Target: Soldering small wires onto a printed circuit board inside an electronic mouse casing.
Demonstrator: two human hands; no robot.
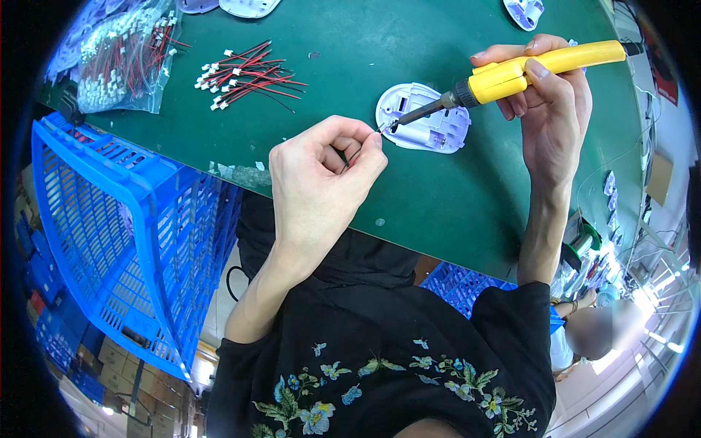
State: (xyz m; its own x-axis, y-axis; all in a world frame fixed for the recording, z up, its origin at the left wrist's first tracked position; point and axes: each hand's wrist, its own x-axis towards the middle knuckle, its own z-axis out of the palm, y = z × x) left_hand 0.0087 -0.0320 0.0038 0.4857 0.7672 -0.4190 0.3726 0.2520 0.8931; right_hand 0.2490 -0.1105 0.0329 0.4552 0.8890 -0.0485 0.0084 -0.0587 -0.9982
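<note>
My right hand (548, 95) grips a yellow soldering iron (511, 79), its metal tip slanting down to the left. That tip meets the left part of a pale lavender plastic housing (445, 130) lying on the table. My left hand (328, 168) is pinched closed on a thin wire (351, 158), the wire's end close to the iron's tip. Fingers hide most of this wire. Left of the housing lies a loose pile of red and black wires (255, 77) with white connectors.
A clear plastic bag (128, 66) of connector wires lies at the table's far left. More lavender housings (248, 6) sit along the far edge. A blue plastic crate (146, 219) stands beside the green table (453, 212). A wire spool (582, 244) is at the right; another person (577, 336) is beyond.
</note>
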